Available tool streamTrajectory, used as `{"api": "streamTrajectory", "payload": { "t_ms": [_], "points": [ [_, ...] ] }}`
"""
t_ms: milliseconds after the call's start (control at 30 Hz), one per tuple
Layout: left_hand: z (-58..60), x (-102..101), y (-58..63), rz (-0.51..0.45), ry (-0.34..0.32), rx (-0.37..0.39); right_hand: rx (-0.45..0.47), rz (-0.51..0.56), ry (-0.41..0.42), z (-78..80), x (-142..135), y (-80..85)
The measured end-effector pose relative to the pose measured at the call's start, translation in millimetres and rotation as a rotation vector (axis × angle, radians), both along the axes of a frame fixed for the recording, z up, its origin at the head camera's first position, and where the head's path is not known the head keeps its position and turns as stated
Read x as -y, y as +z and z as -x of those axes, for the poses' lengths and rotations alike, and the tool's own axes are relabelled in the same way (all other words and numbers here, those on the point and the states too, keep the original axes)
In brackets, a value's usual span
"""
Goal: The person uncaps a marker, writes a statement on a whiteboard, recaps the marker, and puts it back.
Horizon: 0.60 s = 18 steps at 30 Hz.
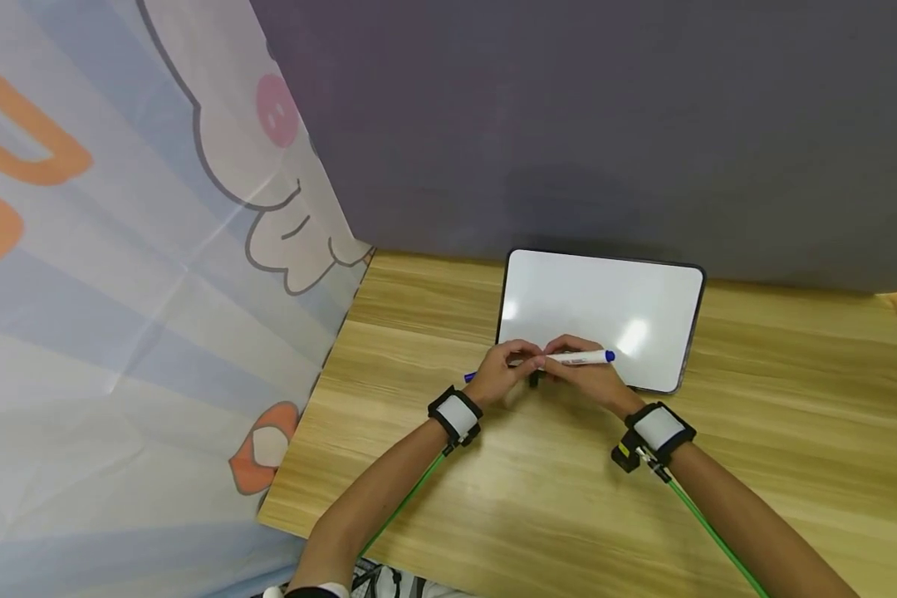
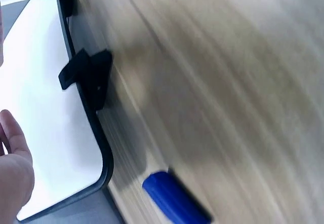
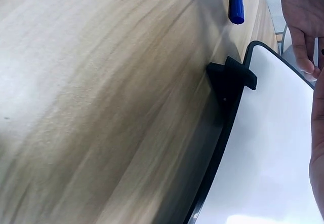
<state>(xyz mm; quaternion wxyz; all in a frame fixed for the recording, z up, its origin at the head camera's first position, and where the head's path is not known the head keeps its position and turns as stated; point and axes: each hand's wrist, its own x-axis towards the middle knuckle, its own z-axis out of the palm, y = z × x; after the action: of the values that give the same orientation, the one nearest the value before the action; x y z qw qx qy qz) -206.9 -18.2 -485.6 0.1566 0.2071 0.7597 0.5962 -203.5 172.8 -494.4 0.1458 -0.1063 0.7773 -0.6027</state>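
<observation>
Both hands meet over the near edge of a small whiteboard (image 1: 598,307) with a black frame. Between them is a white marker (image 1: 579,358) with a blue end. My right hand (image 1: 590,378) pinches its barrel, and the blue end points right. The fingers of my left hand (image 1: 497,374) are curled on the marker's left end; its tip is hidden by the fingers. A blue marker cap (image 2: 174,198) lies on the table just left of the board, below my left hand. The wrist views catch only parts of the hands at their edges.
Black clip-like brackets (image 2: 91,74) sit on the board's near edge. The wood-grain table (image 1: 568,498) extends to both sides. A dark grey panel (image 1: 605,124) rises behind it, and a printed cloth (image 1: 157,332) hangs at the left. Green cables trail from both wrist cameras.
</observation>
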Motion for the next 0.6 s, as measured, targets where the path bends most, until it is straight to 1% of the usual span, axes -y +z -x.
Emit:
{"api": "streamTrajectory", "payload": {
  "t_ms": [67,167,300,400,500,600],
  "points": [
    [3.3,1,1.4,-0.028,0.015,-0.009,-0.003,0.022,0.005,2.9,2,3.7],
    [8.0,2,4.1,-0.075,0.067,-0.027,-0.021,0.055,0.006,5.7,6,11.2],
    [16.0,3,9.4,-0.113,0.163,-0.068,-0.079,0.067,-0.012,10.0,15,20.1],
    [22.9,5,11.8,-0.109,0.239,-0.108,-0.098,0.089,-0.01,16.3,21,21.8],
    [33.7,7,3.5,-0.104,0.328,-0.125,-0.114,0.128,-0.024,25.0,25,21.3],
    [44.7,10,-6.4,-0.087,0.416,-0.129,-0.137,0.178,-0.076,34.8,28,20.9]
  ]
}}
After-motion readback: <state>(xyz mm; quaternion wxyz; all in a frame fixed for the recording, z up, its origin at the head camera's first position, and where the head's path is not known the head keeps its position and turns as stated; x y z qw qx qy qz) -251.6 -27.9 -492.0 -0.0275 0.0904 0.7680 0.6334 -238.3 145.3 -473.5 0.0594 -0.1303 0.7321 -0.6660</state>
